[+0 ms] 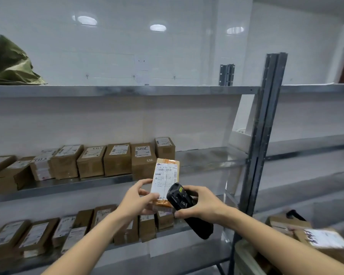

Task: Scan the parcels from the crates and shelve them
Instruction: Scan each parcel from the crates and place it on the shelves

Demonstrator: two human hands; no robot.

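My left hand (136,199) grips the lower left side of a small brown parcel (165,175) with a white shipping label, held upright in front of the middle shelf (207,155). My right hand (201,205) holds a black handheld scanner (185,207) whose head lies over the parcel's lower right corner. A row of labelled brown parcels (115,159) stands on the middle shelf to the left of the held one. Several more parcels (38,235) line the lower shelf (167,251).
A green crumpled bag (10,62) lies on the top shelf (127,90) at the left. A dark metal upright (264,126) divides the shelving bays. At the lower right, cardboard parcels (316,237) sit in a container, blurred.
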